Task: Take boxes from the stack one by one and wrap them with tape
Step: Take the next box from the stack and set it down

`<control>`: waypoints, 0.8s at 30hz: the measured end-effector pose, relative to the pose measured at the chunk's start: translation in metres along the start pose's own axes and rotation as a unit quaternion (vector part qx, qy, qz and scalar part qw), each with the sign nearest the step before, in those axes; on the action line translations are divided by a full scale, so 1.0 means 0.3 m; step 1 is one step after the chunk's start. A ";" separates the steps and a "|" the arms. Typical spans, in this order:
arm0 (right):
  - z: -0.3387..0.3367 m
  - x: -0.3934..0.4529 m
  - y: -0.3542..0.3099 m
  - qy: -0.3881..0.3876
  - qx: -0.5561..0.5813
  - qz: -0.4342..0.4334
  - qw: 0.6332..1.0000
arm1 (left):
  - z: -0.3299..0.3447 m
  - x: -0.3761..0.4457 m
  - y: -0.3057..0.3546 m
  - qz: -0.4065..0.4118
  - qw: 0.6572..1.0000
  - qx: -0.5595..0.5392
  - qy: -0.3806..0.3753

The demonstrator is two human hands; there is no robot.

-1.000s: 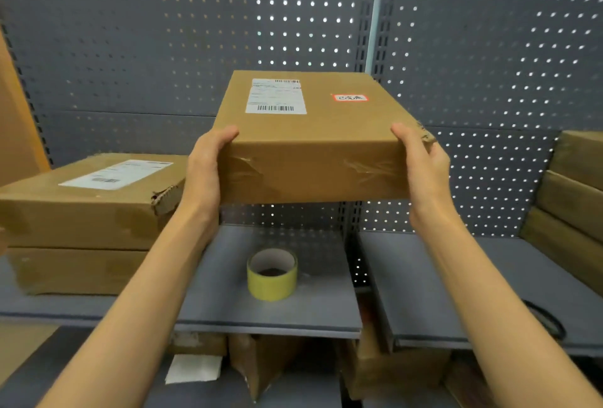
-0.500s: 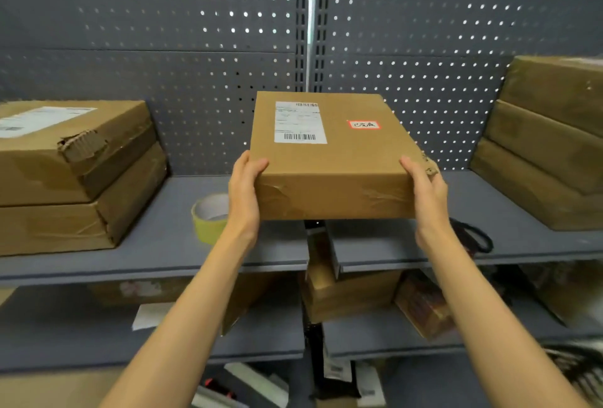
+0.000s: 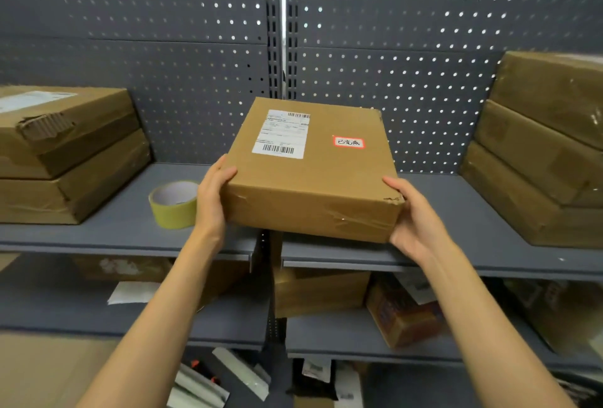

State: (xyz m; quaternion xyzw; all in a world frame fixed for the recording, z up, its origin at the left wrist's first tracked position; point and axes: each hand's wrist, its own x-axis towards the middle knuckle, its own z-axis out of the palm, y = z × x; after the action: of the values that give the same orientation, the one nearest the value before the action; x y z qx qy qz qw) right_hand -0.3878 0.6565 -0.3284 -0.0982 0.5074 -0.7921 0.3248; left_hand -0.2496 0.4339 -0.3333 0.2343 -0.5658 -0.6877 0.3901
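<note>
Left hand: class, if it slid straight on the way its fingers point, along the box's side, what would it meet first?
Past the held box, the left hand would probably reach the grey perforated back panel first. The tape roll lies to its left, off that line; depth is unclear.

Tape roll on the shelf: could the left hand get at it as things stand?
Probably yes, once it lets go. The yellow tape roll stands just beside the left hand with bare shelf around it, but that hand and the right hand both grip the cardboard box.
</note>
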 end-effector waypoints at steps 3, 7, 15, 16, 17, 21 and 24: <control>-0.001 0.000 0.014 -0.012 0.054 -0.044 0.997 | 0.012 -0.006 0.010 -0.014 0.998 -0.004 0.059; 0.048 -0.008 0.029 -0.067 0.127 -0.130 0.981 | 0.099 -0.109 0.067 0.012 0.997 -0.034 0.067; 0.182 -0.044 0.123 -0.064 0.026 -0.169 0.983 | 0.265 -0.196 0.010 -0.055 0.985 -0.106 -0.122; 0.181 -0.046 0.112 -0.057 0.023 -0.160 0.985 | 0.244 -0.179 0.008 -0.051 0.986 -0.110 -0.116; 0.175 -0.042 0.091 -0.045 0.030 -0.154 0.987 | 0.213 -0.158 0.014 -0.049 0.986 -0.112 -0.115; 0.123 -0.015 -0.012 0.033 0.086 -0.194 0.977 | 0.067 -0.078 0.067 -0.057 0.987 -0.098 -0.118; 0.096 -0.011 -0.035 0.038 -0.005 -0.204 0.978 | -0.006 -0.031 0.101 -0.064 0.990 -0.071 -0.107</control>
State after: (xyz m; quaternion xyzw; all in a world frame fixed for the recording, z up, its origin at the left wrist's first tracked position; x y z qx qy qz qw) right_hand -0.3757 0.6401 -0.3055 -0.1711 0.4922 -0.8426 0.1363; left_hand -0.2344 0.4386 -0.3057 0.1668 -0.5378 -0.7709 0.2977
